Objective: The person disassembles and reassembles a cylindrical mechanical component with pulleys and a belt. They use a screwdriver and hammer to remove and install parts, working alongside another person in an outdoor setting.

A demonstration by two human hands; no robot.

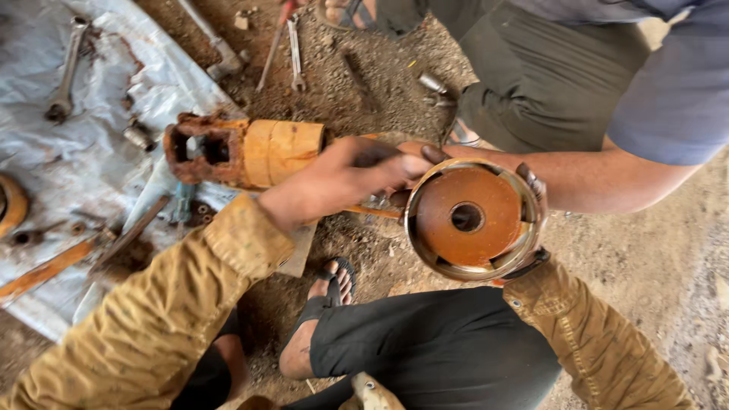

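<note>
I hold a round rusty drum (467,220) with a bright metal rim and a centre hole, facing up over the dirt ground. My right hand (534,190) reaches from below and behind it, fingertips hooked over the upper right rim. My left hand (342,178), in a mustard sleeve, closes on the rim's upper left edge. Another person's bare forearm (592,175) comes in from the right, and their hand (429,152) sits behind the drum's top edge, close to my left hand.
An orange, rusted cylindrical housing (254,152) lies on a grey plastic sheet (45,152) with spanners (64,68) and small parts. More spanners (294,57) lie on the dirt. My sandalled foot (330,285) is below. The other person crouches at the top right.
</note>
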